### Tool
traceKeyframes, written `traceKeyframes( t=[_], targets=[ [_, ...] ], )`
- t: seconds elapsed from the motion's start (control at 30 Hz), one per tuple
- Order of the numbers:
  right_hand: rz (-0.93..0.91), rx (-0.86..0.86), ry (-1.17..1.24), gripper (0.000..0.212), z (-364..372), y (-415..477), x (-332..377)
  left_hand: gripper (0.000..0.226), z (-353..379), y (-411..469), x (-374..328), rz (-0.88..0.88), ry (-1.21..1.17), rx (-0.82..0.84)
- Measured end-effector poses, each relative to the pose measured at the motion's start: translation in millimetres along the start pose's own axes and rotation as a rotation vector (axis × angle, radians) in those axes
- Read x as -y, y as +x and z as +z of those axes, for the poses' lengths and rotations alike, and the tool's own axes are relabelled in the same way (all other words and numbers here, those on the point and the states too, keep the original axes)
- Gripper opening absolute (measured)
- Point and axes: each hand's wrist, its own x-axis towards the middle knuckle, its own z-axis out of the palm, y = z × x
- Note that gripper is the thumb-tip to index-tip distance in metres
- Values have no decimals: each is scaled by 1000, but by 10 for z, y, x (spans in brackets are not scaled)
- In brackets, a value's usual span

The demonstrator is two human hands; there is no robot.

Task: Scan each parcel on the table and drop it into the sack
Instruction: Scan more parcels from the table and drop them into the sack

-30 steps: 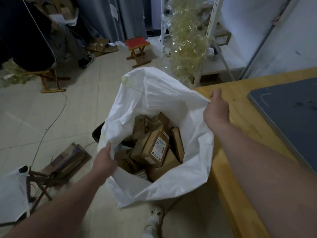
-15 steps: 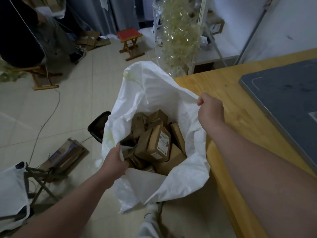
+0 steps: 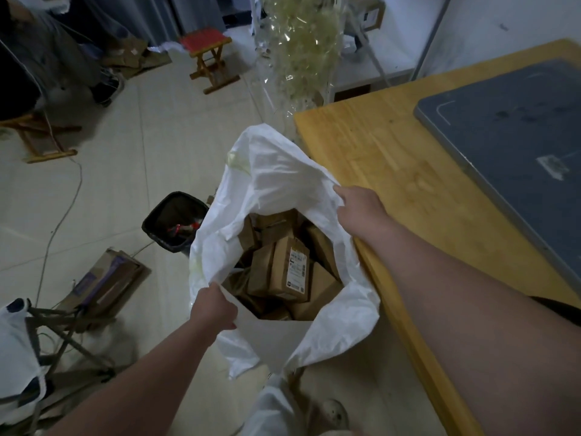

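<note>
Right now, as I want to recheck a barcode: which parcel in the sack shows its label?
The parcel on top, in the middle of the sack: its white printed label faces the camera; the others show only plain brown cardboard.

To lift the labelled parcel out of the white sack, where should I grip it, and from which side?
Probably from above, through the open mouth of the sack: pinch the labelled parcel across its narrow width. It lies on top of the others, label face up.

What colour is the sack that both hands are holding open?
The sack is plain white, seen best in the head view.
</note>
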Motion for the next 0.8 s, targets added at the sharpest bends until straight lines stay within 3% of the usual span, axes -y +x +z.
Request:
traceKeyframes(
  t=[0.1,0.2,0.27,0.53,0.7,0.8],
  targets=[
    [29,-124,142,46,-10,21,16,67,-56,78,-8,1,-53,-95],
    [139,-243,336,34,-44,54,114,47,-193,152,40,69,148,-200],
    [161,-250,425,32,-47,80,257,40,-325,209,45,66,217,-284],
    [22,-312,684,31,-385,121,894,20,-1261,505,80,-108,169,-282],
    [-70,-223,686,33,-490,-18,1218,23,-1639,517,72,-93,94,-382],
    [-91,-189,650,35,-487,-124,1292,22,-1748,434,-239,25,36,-446]
  ],
)
